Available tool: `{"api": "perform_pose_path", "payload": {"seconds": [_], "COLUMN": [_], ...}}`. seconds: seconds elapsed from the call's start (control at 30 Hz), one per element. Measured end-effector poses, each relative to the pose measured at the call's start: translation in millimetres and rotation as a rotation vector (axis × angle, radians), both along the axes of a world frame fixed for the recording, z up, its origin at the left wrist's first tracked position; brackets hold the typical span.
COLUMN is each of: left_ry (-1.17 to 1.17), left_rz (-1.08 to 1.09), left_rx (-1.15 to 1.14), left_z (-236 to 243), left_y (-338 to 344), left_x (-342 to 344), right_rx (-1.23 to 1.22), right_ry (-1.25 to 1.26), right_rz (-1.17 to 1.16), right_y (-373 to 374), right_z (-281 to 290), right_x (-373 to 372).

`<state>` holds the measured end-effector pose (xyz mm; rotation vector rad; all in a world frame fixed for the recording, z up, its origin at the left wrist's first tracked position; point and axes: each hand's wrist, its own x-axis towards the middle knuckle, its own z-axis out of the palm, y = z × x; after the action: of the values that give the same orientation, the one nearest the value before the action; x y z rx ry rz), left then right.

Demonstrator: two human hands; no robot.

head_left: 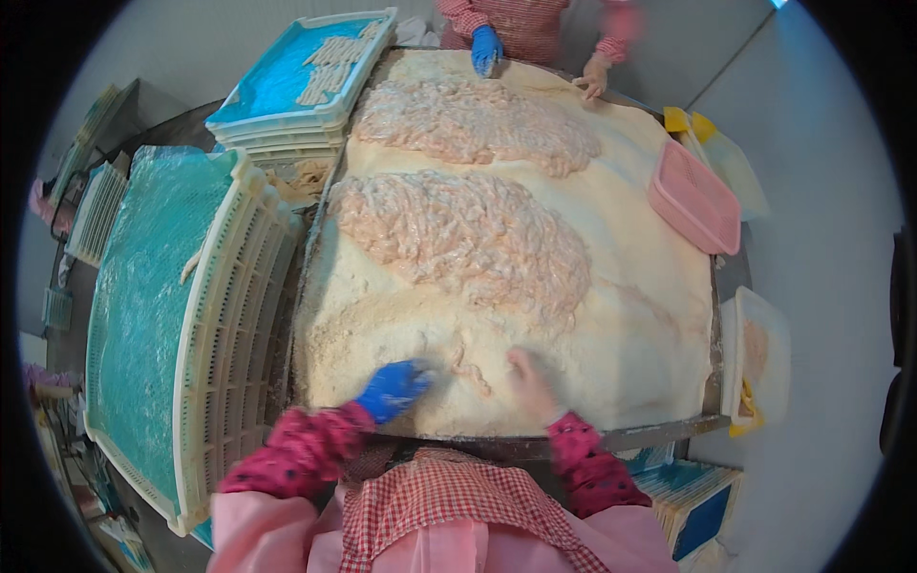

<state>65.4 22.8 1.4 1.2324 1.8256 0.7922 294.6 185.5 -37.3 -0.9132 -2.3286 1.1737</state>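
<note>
Strip of pale meat [467,370] lies on powder [650,368], lower centre, between left hand [393,392] and right hand [535,387], grips too blurred to tell; coating seems in hand, calling next for gentle rolling.

This is a food-processing room: pale powder [659,344] coats the bench [659,435] beneath heaps of raw, meaty strips [468,239], with stacked trays [224,334] alongside and an aproned co-worker [511,21] opposite

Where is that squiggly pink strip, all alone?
In the head view, the squiggly pink strip lies below centre on pale powder, between the blue-gloved left hand and bare right hand.
</note>
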Motion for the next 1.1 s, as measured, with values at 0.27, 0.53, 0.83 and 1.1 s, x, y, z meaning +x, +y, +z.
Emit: {"api": "perform_pose_path", "payload": {"seconds": [0.27, 0.53, 0.83, 1.1], "left_ry": [0.420, 0.043, -0.578, -1.590], "left_rz": [-0.180, -0.025, 0.247, 0.727], "left_rx": [0.092, 0.156, 0.592, 0.427], "left_z": [-26.0, -32.6, -44.5, -16.2], "left_y": [58.9, 91.0, 61.8, 14.7], "left_x": [73.9, 94.0, 111.1, 27.5], "right_rx": [0.074, -0.174, 0.280, 0.328], "right_ry": [0.170, 0.097, 0.286, -0.095], "right_rz": [-0.483, -0.427, -0.046, -0.051], "right_y": [36.7, -13.3, -29.7, 41.1], "right_z": [4.3, 26.4, 60.1, 66.9], "right_x": [56.6, 19.9, -58.8, -118.7]}}
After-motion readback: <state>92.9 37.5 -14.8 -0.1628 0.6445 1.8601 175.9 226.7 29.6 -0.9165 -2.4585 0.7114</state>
